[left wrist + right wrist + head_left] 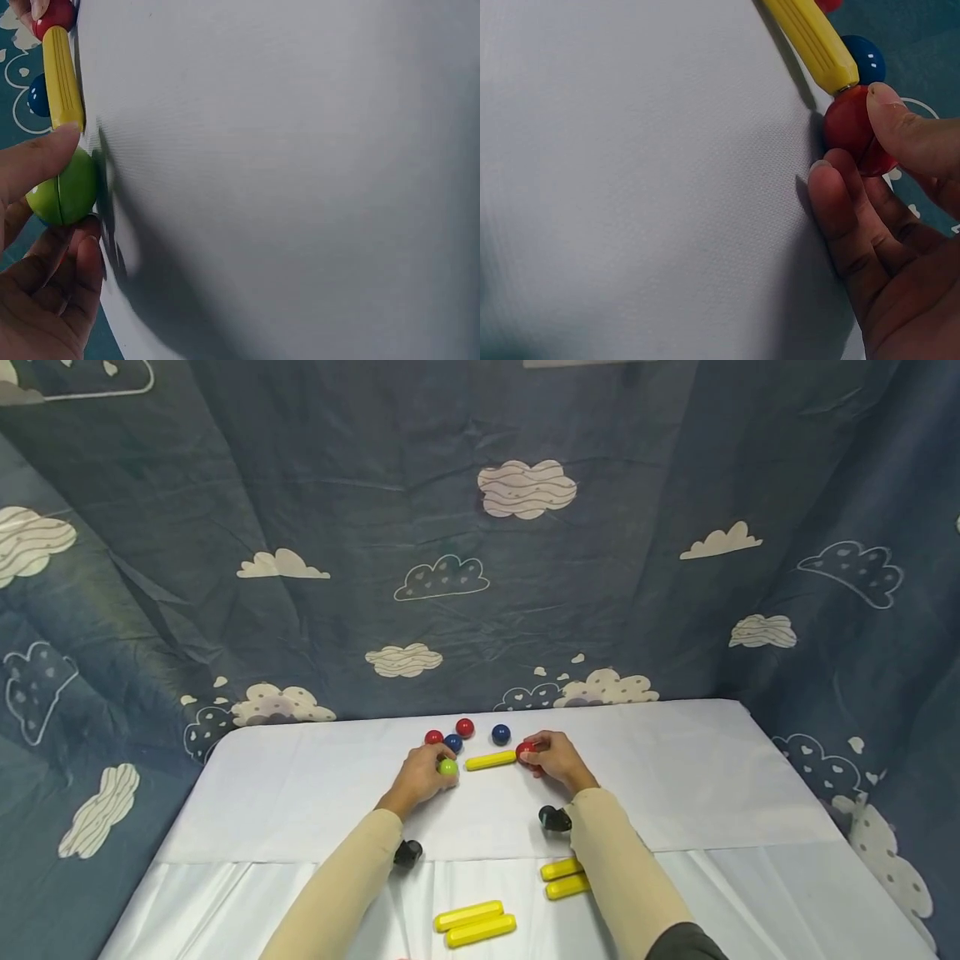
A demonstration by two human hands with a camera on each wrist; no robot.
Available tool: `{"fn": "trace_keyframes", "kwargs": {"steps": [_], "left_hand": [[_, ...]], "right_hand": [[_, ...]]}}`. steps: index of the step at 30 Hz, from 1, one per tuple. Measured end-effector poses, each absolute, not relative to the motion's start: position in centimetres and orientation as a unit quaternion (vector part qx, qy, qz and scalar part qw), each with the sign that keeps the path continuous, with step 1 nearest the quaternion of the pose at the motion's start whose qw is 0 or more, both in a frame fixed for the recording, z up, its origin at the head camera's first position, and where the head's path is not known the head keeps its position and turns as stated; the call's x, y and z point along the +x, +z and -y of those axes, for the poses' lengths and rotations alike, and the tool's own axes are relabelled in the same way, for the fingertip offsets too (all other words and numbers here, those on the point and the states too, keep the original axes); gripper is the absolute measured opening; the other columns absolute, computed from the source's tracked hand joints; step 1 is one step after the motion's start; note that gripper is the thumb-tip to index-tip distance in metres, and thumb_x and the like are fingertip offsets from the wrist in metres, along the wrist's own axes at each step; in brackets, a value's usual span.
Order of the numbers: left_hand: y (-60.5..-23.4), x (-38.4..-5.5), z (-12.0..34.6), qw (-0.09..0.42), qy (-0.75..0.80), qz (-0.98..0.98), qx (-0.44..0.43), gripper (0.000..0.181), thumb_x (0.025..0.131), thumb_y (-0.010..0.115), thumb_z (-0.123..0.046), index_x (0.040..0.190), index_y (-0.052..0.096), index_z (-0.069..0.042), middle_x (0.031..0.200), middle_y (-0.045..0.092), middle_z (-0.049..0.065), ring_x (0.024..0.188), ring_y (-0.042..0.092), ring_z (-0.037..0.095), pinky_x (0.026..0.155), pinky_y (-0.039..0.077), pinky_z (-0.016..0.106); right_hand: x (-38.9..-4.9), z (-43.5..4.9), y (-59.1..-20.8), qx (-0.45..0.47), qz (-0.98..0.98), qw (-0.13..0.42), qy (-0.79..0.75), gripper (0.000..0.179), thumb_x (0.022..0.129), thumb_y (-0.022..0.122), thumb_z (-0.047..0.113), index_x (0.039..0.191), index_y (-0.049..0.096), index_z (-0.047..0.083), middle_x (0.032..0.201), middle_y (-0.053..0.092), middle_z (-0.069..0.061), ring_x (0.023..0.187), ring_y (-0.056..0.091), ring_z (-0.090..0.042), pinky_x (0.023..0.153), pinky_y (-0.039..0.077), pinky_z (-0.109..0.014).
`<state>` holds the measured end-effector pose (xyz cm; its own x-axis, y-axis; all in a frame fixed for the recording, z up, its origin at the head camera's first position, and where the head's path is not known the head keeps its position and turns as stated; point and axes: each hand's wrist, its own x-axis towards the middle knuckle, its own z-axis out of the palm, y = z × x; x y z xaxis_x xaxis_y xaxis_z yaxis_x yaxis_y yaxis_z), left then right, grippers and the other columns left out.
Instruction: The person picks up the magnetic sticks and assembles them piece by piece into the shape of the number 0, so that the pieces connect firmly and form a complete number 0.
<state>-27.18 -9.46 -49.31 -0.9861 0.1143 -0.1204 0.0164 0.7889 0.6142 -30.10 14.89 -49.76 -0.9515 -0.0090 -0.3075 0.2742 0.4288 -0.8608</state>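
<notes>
My left hand [422, 778] pinches a green ball [447, 767] between thumb and fingers, low over the white cloth. A red ball [526, 752] is gripped by my right hand [558, 760]. Between the two balls lies a yellow ridged rod [491, 761]. In the right wrist view the red ball [855, 127] meets one end of the yellow rod [817, 45], with a glint of metal at the joint. In the left wrist view the green ball [67, 187] is close to the rod's other end, where my thumb overlaps it.
Behind my hands sit two more red balls [465, 727] and two blue balls [501, 734]. Nearer the front, two yellow rods [480, 931] lie side by side, and another pair [567, 886] lies partly under my right sleeve. A dark cloud-patterned curtain [420, 635] stands behind the table.
</notes>
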Motion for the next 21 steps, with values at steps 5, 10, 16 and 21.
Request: {"fn": "trace_keyframes", "kwargs": {"steps": [5, 10, 16, 21], "left_hand": [[-49.3, -27.3, 9.1, 0.081, 0.309, -0.947, 0.038, 0.035, 0.078, 0.081, -0.016, 0.11, 0.068, -0.012, 0.104, 0.062, 0.007, 0.098, 0.053, 0.025, 0.092, 0.045, 0.043], [-49.3, -27.6, 8.7, 0.079, 0.306, -0.948, 0.035, 0.037, 0.078, 0.081, -0.017, 0.112, 0.069, -0.011, 0.11, 0.061, 0.009, 0.101, 0.051, 0.026, 0.094, 0.044, 0.044], [-49.1, -28.0, 8.3, 0.088, 0.308, -0.947, 0.024, 0.038, 0.078, 0.081, -0.017, 0.114, 0.068, -0.012, 0.112, 0.06, 0.009, 0.102, 0.05, 0.027, 0.096, 0.044, 0.044], [-49.0, -28.1, 8.1, 0.086, 0.303, -0.949, 0.023, 0.038, 0.077, 0.082, -0.018, 0.113, 0.068, -0.013, 0.111, 0.059, 0.008, 0.102, 0.05, 0.027, 0.096, 0.044, 0.044]], "right_hand": [[-29.9, -15.0, -50.0, 0.08, -0.836, 0.131, -0.527, 0.036, 0.087, 0.071, 0.008, 0.12, 0.059, 0.0, 0.107, 0.06, -0.018, 0.069, 0.057, -0.019, 0.06, 0.052, -0.022], [-29.9, -15.0, -50.0, 0.08, -0.833, 0.126, -0.532, 0.036, 0.086, 0.071, 0.006, 0.12, 0.06, 0.0, 0.108, 0.06, -0.019, 0.069, 0.057, -0.019, 0.059, 0.052, -0.022], [-30.1, -15.0, -50.0, 0.075, -0.834, 0.123, -0.533, 0.035, 0.086, 0.072, 0.006, 0.118, 0.061, 0.0, 0.106, 0.061, -0.018, 0.067, 0.057, -0.018, 0.058, 0.052, -0.022], [-30.1, -15.1, -50.1, 0.077, -0.831, 0.127, -0.536, 0.036, 0.086, 0.072, 0.007, 0.119, 0.061, 0.0, 0.106, 0.061, -0.018, 0.068, 0.057, -0.019, 0.059, 0.052, -0.023]]}}
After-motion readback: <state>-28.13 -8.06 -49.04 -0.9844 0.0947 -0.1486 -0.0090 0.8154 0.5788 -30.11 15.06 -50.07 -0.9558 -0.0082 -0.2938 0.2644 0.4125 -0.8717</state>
